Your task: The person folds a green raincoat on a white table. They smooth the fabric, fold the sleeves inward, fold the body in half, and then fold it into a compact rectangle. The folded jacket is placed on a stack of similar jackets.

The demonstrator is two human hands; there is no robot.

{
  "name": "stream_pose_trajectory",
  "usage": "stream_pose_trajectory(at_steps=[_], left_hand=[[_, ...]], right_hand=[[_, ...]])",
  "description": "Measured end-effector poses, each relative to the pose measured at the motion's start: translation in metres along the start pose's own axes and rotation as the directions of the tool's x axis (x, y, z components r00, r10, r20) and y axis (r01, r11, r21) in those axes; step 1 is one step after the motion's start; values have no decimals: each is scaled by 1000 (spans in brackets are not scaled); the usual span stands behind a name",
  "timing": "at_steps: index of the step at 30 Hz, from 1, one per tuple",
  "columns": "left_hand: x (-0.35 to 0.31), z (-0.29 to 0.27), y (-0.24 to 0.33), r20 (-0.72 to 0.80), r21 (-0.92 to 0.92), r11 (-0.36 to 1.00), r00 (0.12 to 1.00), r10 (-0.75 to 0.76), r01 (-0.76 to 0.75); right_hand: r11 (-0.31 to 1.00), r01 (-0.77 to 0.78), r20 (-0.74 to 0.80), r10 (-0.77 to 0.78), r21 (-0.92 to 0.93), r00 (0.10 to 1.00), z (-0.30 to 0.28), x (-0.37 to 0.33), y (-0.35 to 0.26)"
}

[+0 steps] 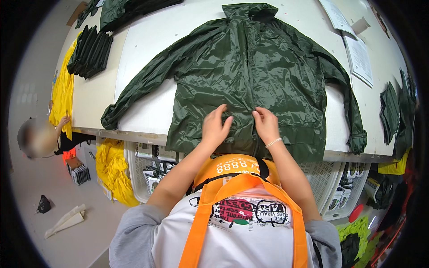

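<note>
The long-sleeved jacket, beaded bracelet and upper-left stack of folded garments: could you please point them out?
Dark green long-sleeved jacket (259, 80), head view, middle of its front.
White beaded bracelet (273, 143), head view, visible band.
Stack of folded dark garments (90, 52), head view, middle of its folded edges.

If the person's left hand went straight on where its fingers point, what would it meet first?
Probably the dark green jacket, spread out beneath and beyond the left hand; whether the two touch now is hard to tell.
</note>
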State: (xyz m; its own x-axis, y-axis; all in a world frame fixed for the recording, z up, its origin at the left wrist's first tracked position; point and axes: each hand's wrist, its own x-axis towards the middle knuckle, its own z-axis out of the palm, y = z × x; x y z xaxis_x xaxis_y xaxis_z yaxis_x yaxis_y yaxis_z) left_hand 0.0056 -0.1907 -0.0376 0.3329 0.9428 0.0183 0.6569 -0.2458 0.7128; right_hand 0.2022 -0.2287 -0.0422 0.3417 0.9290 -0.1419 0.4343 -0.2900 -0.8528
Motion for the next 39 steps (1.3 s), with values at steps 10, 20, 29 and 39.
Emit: stream_pose_trajectory(at_steps=[10, 20, 29, 39], left_hand=[[-57, -29, -95, -92, 557, 819, 991, -100, 135], [79, -28, -127, -214, 676, 729, 975, 56, 106], [51, 33, 9, 295, 500, 865, 934, -200, 28], [41, 26, -7, 621, -388, 652, 707, -337, 651]], right_hand=[[620, -53, -113, -58, -783, 992, -62, -44, 102], [621, -9, -197, -236, -784, 952, -27, 99, 80], [925, 9, 14, -4, -379, 1000, 18, -2, 28], [999, 9, -78, -13, -50, 997, 42, -37, -3]])
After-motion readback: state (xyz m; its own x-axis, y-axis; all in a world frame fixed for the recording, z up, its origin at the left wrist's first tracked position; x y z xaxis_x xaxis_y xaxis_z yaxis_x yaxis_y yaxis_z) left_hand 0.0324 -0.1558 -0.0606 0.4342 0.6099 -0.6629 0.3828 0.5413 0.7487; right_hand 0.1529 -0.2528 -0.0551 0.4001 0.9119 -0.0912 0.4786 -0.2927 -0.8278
